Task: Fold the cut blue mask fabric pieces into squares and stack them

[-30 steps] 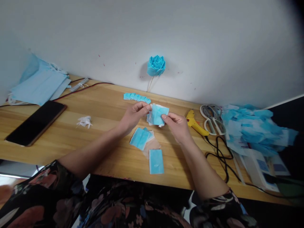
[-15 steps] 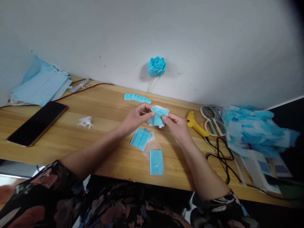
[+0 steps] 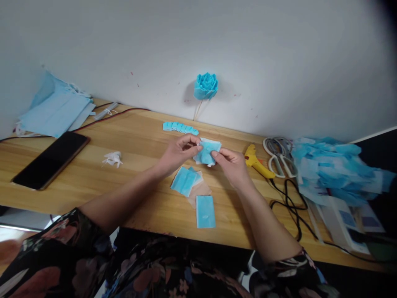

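Between my two hands, above the table, is a small stack of blue and white fabric squares [image 3: 208,151]. My left hand [image 3: 181,150] pinches its left edge between thumb and fingers. On the right edge, my right hand [image 3: 228,162] is closed with the thumb on top. Just below lie loose blue fabric pieces [image 3: 184,181] overlapping a beige-looking sheet [image 3: 200,192]. Nearer the front edge rests a blue rectangular piece [image 3: 205,212]. Behind my left hand is a row of folded blue pieces [image 3: 180,127].
A blue fabric flower [image 3: 206,86] on a thin stem leans at the wall. To the right are a yellow glue gun [image 3: 258,162], scissors [image 3: 281,163] and a heap of blue scraps [image 3: 335,169]. Leftward lie a phone [image 3: 51,160], face masks [image 3: 56,111] and white scraps [image 3: 112,159].
My left thumb has moved right, further over the top of the fabric squares. My right hand keeps nearly the same hold, and the view has shifted slightly.
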Demonstrator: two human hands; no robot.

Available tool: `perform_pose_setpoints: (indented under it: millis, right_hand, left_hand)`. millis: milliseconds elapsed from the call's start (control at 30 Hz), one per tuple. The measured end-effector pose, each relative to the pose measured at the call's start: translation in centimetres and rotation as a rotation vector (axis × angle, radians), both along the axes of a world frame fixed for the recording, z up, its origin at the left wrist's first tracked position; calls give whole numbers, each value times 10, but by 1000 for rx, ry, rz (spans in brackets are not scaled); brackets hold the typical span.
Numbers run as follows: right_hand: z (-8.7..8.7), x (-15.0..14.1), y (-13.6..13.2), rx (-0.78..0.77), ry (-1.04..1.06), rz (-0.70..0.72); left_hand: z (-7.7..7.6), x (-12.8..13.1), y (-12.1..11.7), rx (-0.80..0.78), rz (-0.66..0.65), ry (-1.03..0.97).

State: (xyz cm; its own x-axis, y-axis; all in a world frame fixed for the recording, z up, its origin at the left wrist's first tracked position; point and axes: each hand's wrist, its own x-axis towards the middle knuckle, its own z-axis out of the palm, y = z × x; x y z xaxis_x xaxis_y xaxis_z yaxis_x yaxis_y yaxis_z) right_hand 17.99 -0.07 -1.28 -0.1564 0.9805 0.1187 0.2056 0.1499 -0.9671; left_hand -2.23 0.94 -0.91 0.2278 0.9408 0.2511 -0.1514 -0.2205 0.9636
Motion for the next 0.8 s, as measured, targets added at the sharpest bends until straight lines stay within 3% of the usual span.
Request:
perform_pose_setpoints:
  millis: [133,233,433,633,800]
  right_hand:
    - [-2,0,3,-14,30,-37]
    - [-4,1,5,-46,84,-39]
    - [-4,-1,4,-55,118,-34]
    - [-2,-2,2,-47,89,-23]
    - [-1,-2,1,-37,75,-9]
  left_hand:
    - [2,0,-2,256,-25,130]
    - [2,1,-3,335,-32,213]
    - [-6,2,-1,361,90,284]
    - [0,2,-4,437,149,325]
    - [2,2,-5,317,163,333]
